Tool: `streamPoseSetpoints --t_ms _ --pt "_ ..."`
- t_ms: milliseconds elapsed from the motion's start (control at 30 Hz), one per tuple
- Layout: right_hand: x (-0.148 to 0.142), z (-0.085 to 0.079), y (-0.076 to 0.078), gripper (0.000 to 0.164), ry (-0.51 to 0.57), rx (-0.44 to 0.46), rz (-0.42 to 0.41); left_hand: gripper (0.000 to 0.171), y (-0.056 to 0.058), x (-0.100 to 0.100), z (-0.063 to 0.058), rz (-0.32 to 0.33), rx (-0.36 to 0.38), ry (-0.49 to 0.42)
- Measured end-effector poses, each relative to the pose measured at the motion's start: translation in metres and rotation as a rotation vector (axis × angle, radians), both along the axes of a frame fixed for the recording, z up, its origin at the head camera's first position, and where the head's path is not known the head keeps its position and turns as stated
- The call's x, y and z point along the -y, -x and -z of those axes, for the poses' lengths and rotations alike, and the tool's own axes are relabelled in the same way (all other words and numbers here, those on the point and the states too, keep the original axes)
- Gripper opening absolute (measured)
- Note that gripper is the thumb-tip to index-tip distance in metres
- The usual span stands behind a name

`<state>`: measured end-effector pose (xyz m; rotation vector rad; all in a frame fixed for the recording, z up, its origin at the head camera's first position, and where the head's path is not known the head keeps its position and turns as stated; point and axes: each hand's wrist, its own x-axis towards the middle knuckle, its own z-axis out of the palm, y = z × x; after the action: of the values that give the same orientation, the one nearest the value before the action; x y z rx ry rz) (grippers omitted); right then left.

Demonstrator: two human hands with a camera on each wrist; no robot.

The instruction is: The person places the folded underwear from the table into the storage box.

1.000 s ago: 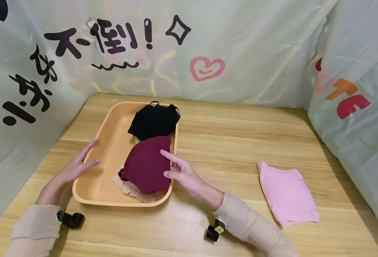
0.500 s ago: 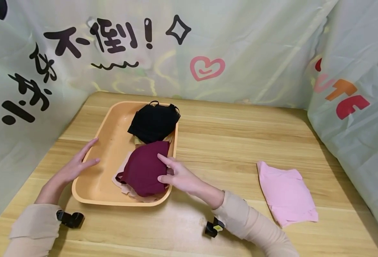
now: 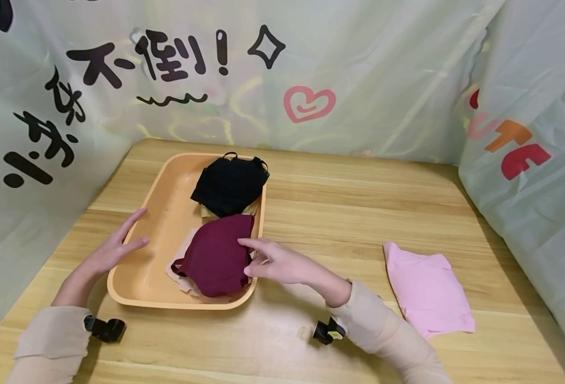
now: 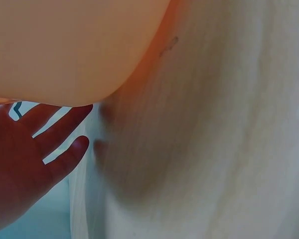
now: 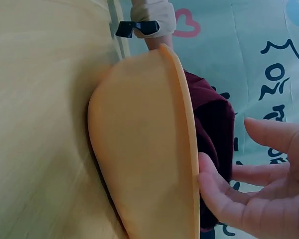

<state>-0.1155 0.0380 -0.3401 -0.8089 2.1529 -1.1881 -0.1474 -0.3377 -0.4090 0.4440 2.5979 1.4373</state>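
Observation:
A folded maroon bra (image 3: 217,256) lies in the near right part of an orange plastic bin (image 3: 159,250), on top of a pale pink garment (image 3: 186,285). My right hand (image 3: 279,261) is at the bra's right edge, thumb and index finger spread apart. The right wrist view shows its other fingertips at the bin's rim. On the bin's left side my left hand (image 3: 109,248) rests at the rim with fingers extended; in the left wrist view they reach along the outer wall. Behind the maroon bra lies a folded black bra (image 3: 231,184) with thin straps.
A yellowish garment (image 3: 210,213) shows under the black bra. To the right, a folded pink garment (image 3: 431,290) lies on the wooden table (image 3: 340,213). Printed fabric (image 3: 383,64) hangs around the table's back and sides.
The maroon bra has come down slightly toward the bin's near side and settled on the pale pink garment. My right hand has loosened and drawn slightly right. The left hand has stayed put.

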Motion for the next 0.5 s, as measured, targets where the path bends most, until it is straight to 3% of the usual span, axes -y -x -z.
streamPoseSetpoints --t_ms 233,500 --pt "-0.0081 -0.003 -0.0033 0.046 -0.052 -0.1 -0.024 0.073 -0.0007 0.0003 -0.0009 -0.002 -0.001 0.003" --pt "-0.0071 0.0049 -0.0038 0.036 -0.09 -0.181 -0.076 0.072 -0.0017 -0.0008 -0.001 -0.002 -0.003 0.002"
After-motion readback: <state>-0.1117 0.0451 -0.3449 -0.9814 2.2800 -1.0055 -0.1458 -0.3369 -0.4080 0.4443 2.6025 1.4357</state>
